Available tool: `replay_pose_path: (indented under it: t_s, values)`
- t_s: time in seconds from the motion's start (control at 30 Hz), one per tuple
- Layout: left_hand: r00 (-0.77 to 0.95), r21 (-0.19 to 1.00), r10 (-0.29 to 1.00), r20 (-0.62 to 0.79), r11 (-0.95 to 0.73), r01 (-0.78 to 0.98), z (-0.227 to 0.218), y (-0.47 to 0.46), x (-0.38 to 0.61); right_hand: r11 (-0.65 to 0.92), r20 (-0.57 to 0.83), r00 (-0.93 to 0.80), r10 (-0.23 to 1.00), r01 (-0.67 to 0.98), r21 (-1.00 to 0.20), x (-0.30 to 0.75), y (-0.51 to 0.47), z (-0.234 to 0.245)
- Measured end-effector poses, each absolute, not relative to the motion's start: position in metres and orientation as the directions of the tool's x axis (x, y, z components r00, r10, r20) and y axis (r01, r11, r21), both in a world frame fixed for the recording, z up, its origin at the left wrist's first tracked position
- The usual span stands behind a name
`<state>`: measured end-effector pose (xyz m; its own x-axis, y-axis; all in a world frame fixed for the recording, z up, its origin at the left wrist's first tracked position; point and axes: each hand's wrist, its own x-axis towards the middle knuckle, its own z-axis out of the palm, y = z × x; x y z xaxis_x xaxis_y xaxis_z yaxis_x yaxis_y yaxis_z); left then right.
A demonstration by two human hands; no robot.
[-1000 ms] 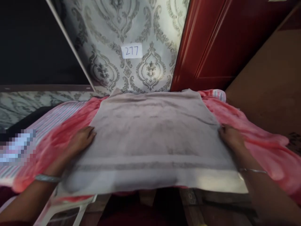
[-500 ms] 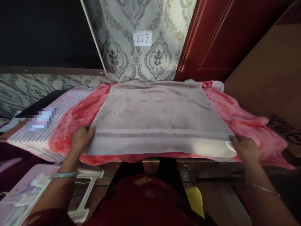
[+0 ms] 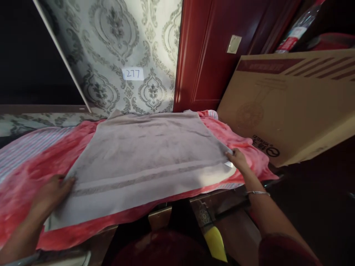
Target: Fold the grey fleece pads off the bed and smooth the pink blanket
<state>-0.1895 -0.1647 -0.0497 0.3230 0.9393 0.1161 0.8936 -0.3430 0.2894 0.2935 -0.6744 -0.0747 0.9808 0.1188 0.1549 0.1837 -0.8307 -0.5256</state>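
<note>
Here a grey towel [image 3: 144, 155] lies spread flat and smooth on a pink blanket [image 3: 24, 177], which drapes over the desk [image 3: 159, 217]; only the near edge of the desk shows below the cloth. The towel's far edge reaches the patterned wall [image 3: 111, 44], and its near edge, marked by a darker woven band, runs close to the front of the desk.

The left hand [image 3: 51, 192] rests on the blanket at the towel's near left side, its fingertips [image 3: 69, 181] bent against the towel's edge. Whether they pinch the cloth or only touch it cannot be told from this view. The right hand [image 3: 237, 159] is closed on the towel's near right corner, fingers on top of the cloth, and a thin bangle [image 3: 257, 192] circles that wrist.

A striped cloth [image 3: 27, 146] shows under the blanket at the far left. On the wall above the towel is a small paper label [image 3: 133, 73] reading 277. Beside the wall stands a dark red door [image 3: 210, 55]. A large cardboard box [image 3: 294, 103] leans just right of the blanket, close to the right hand but apart from it. A yellow object [image 3: 217, 244] lies low in front of the desk.
</note>
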Motion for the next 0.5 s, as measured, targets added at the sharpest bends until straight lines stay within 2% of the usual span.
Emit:
replay_pose_path:
  t_s: [0.1, 0.27, 0.37, 0.43, 0.5]
  values:
    - [0.297, 0.406, 0.952, 0.078, -0.302, 0.862, -0.035, -0.169, -0.190, -0.802, 0.200, 0.973, 0.111, 0.207, -0.561, 0.295, -0.676, -0.052]
    - [0.286, 0.424, 0.940, 0.188, -0.340, 0.839, -0.015, -0.165, -0.206, -0.810, 0.310, 0.948, 0.075, 0.239, -0.536, 0.304, -0.703, -0.035]
    - [0.294, 0.426, 0.944, 0.151, -0.331, 0.842, -0.031, -0.167, -0.212, -0.826, 0.229, 0.970, 0.077, 0.191, -0.531, 0.296, -0.711, -0.064]
    - [0.316, 0.362, 0.945, 0.082, -0.324, 0.874, -0.047, -0.174, -0.212, -0.839, 0.145, 0.987, 0.066, 0.134, -0.527, 0.288, -0.712, -0.094]
    - [0.323, 0.276, 0.946, 0.007, -0.312, 0.909, -0.058, -0.184, -0.210, -0.842, 0.137, 0.989, 0.050, 0.116, -0.526, 0.283, -0.714, -0.122]
